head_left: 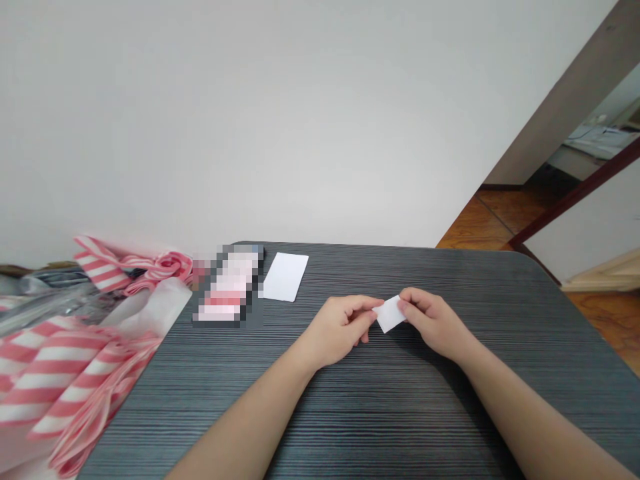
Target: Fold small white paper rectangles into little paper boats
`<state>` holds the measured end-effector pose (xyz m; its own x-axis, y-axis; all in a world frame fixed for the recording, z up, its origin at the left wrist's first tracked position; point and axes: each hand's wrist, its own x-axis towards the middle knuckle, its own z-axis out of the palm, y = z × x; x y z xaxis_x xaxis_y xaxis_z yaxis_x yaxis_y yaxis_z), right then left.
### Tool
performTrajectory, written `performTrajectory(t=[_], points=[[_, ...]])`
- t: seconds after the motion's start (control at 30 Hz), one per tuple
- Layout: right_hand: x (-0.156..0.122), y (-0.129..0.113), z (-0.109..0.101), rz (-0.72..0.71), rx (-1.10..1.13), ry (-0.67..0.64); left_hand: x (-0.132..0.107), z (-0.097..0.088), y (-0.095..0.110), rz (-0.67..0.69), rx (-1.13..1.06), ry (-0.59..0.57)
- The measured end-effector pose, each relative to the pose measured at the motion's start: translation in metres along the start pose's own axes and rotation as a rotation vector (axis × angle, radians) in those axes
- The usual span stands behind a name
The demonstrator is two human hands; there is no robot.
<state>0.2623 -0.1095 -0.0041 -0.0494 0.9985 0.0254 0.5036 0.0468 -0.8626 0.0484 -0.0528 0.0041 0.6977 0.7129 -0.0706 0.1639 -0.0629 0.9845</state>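
A small white piece of paper (389,315) is held between my two hands, above the dark table (380,413). My left hand (346,327) pinches its left corner between thumb and fingers. At the upper right edge, my right hand (431,323) grips the same paper with thumb and forefinger. It looks blank on the side that faces me; whether it is folded I cannot tell. Farther back to the left lies a stack or sheet of white paper (286,277), flat on the table and touched by neither hand.
Left of the white sheet a pixelated, phone-like object (227,283) lies near the table's left edge. Beyond that edge are pink-and-white striped cloths (65,360) and clear plastic. A white wall (300,120) stands behind the table. Wooden floor (470,220) shows at the right.
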Motion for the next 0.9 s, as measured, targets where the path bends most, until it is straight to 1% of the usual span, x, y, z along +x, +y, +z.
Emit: performTrajectory(t=[0.23, 0.47, 0.5, 0.53, 0.6, 0.63, 0.67, 0.73, 0.8, 0.9], points=[[0.000, -0.001, 0.000, -0.012, -0.003, -0.002, 0.000, 0.001, 0.000, 0.000, -0.014, 0.015], [0.000, 0.005, 0.005, -0.051, 0.007, -0.007, 0.002, 0.001, 0.000, -0.013, 0.017, 0.075], [-0.001, 0.006, 0.007, -0.070, 0.037, 0.012, 0.003, 0.001, 0.000, -0.016, 0.016, 0.082], [-0.001, 0.007, 0.008, -0.093, 0.057, 0.062, 0.003, 0.001, 0.000, -0.019, 0.013, 0.090], [-0.002, 0.007, 0.009, -0.175, 0.003, 0.146, 0.004, 0.001, 0.000, -0.024, 0.010, 0.103], [-0.003, 0.006, 0.010, -0.233, -0.047, 0.164, 0.004, 0.001, 0.000, -0.024, 0.008, 0.104], [-0.004, 0.005, 0.010, -0.283, -0.099, 0.157, 0.004, 0.001, 0.000, -0.023, 0.007, 0.100], [-0.005, 0.002, 0.009, -0.356, -0.183, 0.090, 0.005, 0.002, 0.001, -0.014, 0.000, 0.080], [-0.005, -0.001, 0.008, -0.379, -0.229, 0.027, 0.005, 0.003, 0.001, -0.005, -0.012, 0.057], [-0.004, -0.005, 0.008, -0.385, -0.233, -0.005, 0.005, 0.003, 0.000, -0.001, -0.030, 0.038]])
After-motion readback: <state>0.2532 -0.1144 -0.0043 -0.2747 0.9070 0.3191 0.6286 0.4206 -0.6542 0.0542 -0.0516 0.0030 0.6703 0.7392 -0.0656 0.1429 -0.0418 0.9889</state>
